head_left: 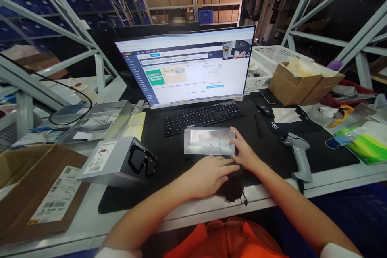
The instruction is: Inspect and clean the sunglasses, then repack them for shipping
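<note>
An open silver-grey box (209,142) lies in front of the keyboard, its shiny inside facing me. My right hand (245,151) grips the right end of this box, fingers bent over its edge. Just below the box's near side is my left hand (210,175), its fingers stretched to the right and slightly apart. A dark pouch-like object (232,187) with a cord lies by its fingertips; whether the hand touches it I cannot tell. To the left stands a closed grey eyewear box (113,161) with sunglasses printed on its side and a white label.
Behind the black keyboard (204,117) stands a lit monitor (187,72). A barcode scanner (299,155), a pen (259,125) and a mouse (264,109) lie to the right. An opened brown carton (39,193) occupies the left; another carton (290,84) stands back right.
</note>
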{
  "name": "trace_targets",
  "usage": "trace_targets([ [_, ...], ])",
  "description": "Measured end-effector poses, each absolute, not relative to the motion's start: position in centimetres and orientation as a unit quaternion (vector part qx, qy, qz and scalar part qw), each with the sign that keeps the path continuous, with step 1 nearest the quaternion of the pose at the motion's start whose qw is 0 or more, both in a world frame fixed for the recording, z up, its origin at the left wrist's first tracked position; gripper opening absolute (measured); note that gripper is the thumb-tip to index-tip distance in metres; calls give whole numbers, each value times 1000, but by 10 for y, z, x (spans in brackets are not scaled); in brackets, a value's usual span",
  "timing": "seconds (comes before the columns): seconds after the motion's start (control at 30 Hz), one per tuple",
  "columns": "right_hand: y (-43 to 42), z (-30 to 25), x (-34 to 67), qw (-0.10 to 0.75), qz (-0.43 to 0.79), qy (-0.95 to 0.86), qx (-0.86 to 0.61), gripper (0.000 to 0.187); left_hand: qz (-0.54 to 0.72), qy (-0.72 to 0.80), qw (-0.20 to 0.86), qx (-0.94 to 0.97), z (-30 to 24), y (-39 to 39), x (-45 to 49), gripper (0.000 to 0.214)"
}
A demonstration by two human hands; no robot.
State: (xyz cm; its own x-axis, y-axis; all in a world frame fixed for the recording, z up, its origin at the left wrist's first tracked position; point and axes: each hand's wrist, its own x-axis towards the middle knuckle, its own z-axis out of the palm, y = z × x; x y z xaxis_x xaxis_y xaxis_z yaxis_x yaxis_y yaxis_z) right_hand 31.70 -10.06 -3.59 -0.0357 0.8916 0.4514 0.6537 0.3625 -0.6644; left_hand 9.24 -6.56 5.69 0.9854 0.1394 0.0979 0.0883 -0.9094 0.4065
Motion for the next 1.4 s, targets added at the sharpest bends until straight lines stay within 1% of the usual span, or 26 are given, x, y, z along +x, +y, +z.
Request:
trace_targets([
  [0.1, -101, -33, 320, 415, 157, -697, -563, 28, 68, 65, 173, 980, 43, -63, 98, 38],
  [0.2, -100, -31, 322, 413, 174, -683, -577, 31, 93, 33, 118, 988, 33, -63, 103, 40],
  [0.3, -96, -33, 322, 441, 190, -669, -568, 38, 100, -13, 87, 991, 29, -66, 104, 38],
  [0.33, -94, -36, 322, 451, 196, -665, -562, 40, 93, -12, 86, 992, 28, -68, 104, 41],
  [0.37, -91, -39, 322, 459, 202, -662, -557, 43, 83, -3, 86, 993, 28, -70, 103, 53],
  [0.43, -87, -44, 322, 470, 222, -653, -550, 52, 62, 28, 82, 994, 28, -74, 103, 83],
  [0.47, -85, -46, 323, 475, 238, -646, -548, 57, 53, 40, 80, 995, 29, -75, 103, 90],
  [0.53, -83, -46, 327, 481, 278, -627, -546, 66, 45, 55, 77, 994, 32, -76, 103, 85],
  [0.6, -85, -39, 331, 494, 288, -595, -564, 69, 52, 68, 75, 994, 38, -75, 102, 78],
  [0.67, -94, -24, 334, 510, 252, -563, -599, 64, 68, 99, 71, 990, 45, -73, 100, 81],
  [0.73, -110, -7, 331, 495, 225, -562, -623, 54, 78, 144, 68, 984, 50, -69, 98, 85],
  [0.83, -136, 11, 319, 404, 267, -609, -628, 41, 83, 192, 68, 976, 50, -65, 97, 83],
  [0.93, -152, 9, 306, 314, 297, -633, -642, 34, 89, 210, 80, 970, 43, -61, 98, 86],
  [1.0, -153, 1, 302, 278, 291, -630, -664, 29, 86, 216, 96, 968, 38, -58, 97, 85],
  [1.13, -144, -12, 297, 243, 262, -612, -706, 16, 49, 230, 135, 963, 39, -49, 95, 86],
  [1.2, -142, -12, 298, 225, 255, -615, -711, 16, 23, 234, 156, 959, 42, -43, 95, 84],
  [1.3, -141, -5, 306, 208, 265, -633, -697, 23, 2, 243, 186, 952, 46, -37, 97, 64],
  [1.33, -141, 0, 311, 207, 272, -638, -690, 25, 3, 247, 191, 950, 46, -36, 97, 60],
  [1.4, -138, 11, 321, 214, 288, -643, -676, 25, 9, 248, 190, 950, 43, -35, 98, 62],
])
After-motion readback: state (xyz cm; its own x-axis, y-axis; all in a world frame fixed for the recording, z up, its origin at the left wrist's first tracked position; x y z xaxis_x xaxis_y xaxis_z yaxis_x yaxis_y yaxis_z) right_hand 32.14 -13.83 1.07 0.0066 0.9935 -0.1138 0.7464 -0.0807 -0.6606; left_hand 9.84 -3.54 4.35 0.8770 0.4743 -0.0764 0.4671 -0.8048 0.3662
